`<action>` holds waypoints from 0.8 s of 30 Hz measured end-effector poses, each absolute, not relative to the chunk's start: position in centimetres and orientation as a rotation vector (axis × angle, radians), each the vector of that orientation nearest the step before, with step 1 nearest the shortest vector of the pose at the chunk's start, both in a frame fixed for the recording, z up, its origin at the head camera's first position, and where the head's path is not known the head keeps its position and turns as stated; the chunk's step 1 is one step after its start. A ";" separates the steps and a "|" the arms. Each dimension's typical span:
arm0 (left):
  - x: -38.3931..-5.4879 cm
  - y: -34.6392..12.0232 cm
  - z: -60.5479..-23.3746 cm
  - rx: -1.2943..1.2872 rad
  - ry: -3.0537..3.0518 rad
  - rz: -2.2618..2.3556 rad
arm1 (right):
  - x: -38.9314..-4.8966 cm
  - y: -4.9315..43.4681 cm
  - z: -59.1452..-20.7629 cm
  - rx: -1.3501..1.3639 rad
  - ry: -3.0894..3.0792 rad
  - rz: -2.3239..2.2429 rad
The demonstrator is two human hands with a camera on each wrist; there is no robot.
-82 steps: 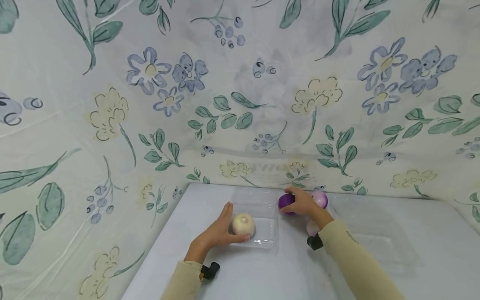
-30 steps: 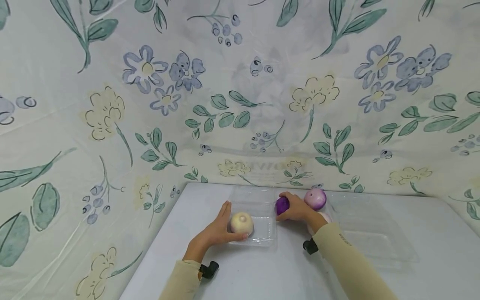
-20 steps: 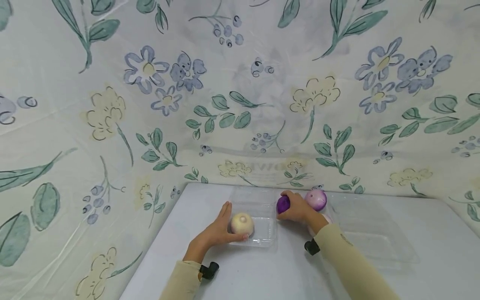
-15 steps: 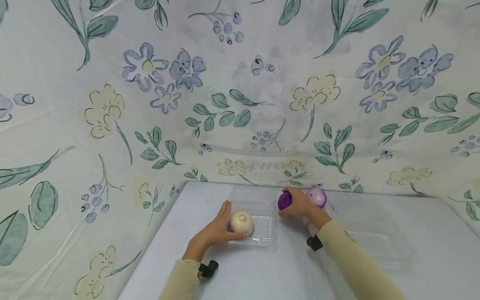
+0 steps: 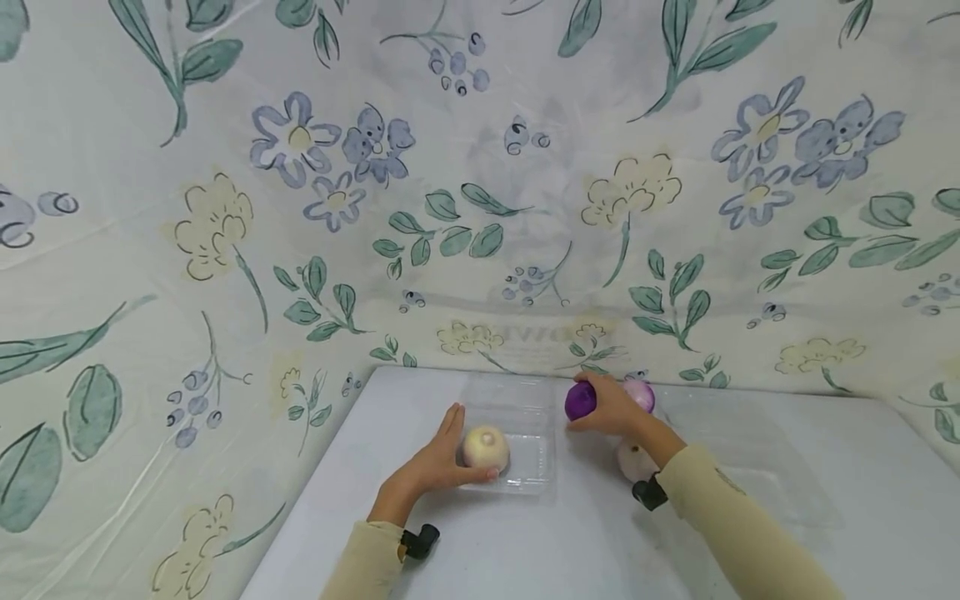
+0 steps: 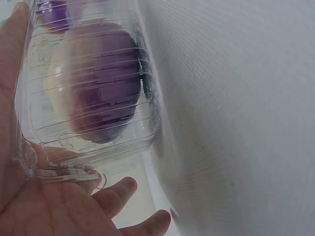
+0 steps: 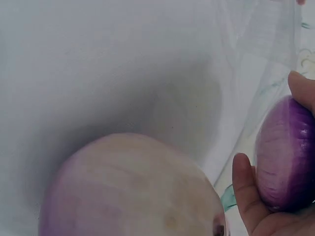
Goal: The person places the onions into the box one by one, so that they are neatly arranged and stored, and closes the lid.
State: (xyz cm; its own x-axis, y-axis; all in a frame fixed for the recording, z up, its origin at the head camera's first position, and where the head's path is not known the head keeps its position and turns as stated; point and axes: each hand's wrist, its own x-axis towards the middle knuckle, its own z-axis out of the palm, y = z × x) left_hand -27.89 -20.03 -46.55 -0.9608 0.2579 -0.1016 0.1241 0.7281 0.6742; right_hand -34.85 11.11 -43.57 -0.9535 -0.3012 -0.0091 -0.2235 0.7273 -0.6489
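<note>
My right hand [image 5: 611, 407] grips a dark purple onion [image 5: 581, 402] beside the right edge of a clear plastic clamshell box [image 5: 531, 454]. In the right wrist view, fingertips and thumb curve round this onion [image 7: 283, 157], whose other side looks paler. Inside the box sits a pale onion [image 5: 486, 448], stem end up; the left wrist view shows its purple side [image 6: 106, 83] through the ribbed wall. My left hand [image 5: 435, 465] rests against the box's left and front sides with fingers straight, the thumb along the front edge.
A pink-purple onion [image 5: 640, 396] stands behind my right hand, partly hidden. A whitish onion [image 5: 636, 461] lies under the right wrist. Farther right on the white table [image 5: 510, 550] is a larger clear plastic tray [image 5: 757, 475]. Floral cloth [image 5: 480, 250] hangs behind the table.
Holding the purple onion, my right hand moved toward the box, then back to the right. The whitish onion under the wrist now shows more. The left hand and box have stayed in place.
</note>
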 end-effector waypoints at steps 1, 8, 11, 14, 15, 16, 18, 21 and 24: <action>-27.9 -20.0 -46.6 0.302 2.743 1.050 | -34.8 11.1 -43.6 -0.436 2.813 -1.040; -27.9 -20.0 -46.7 0.312 2.743 1.053 | -33.9 11.5 -42.9 -0.406 2.807 -1.044; -27.9 -20.0 -46.7 0.322 2.746 1.053 | -33.4 11.8 -42.6 -0.403 2.820 -1.050; -27.8 -20.1 -46.7 0.325 2.748 1.061 | -33.1 12.2 -42.6 -0.393 2.833 -1.060; -27.8 -20.1 -46.7 0.324 2.750 1.060 | -33.0 12.3 -42.5 -0.403 2.836 -1.069; -27.7 -20.1 -46.7 0.322 2.752 1.058 | -32.9 12.4 -42.5 -0.413 2.838 -1.077; -27.7 -20.1 -46.6 0.319 2.755 1.056 | -32.7 12.6 -42.5 -0.430 2.845 -1.105; -27.7 -20.1 -46.6 0.319 2.753 1.049 | -32.5 12.7 -42.4 -0.463 2.842 -1.158; -27.8 -20.1 -46.5 0.326 2.749 1.053 | -32.4 12.7 -42.5 -0.467 2.832 -1.193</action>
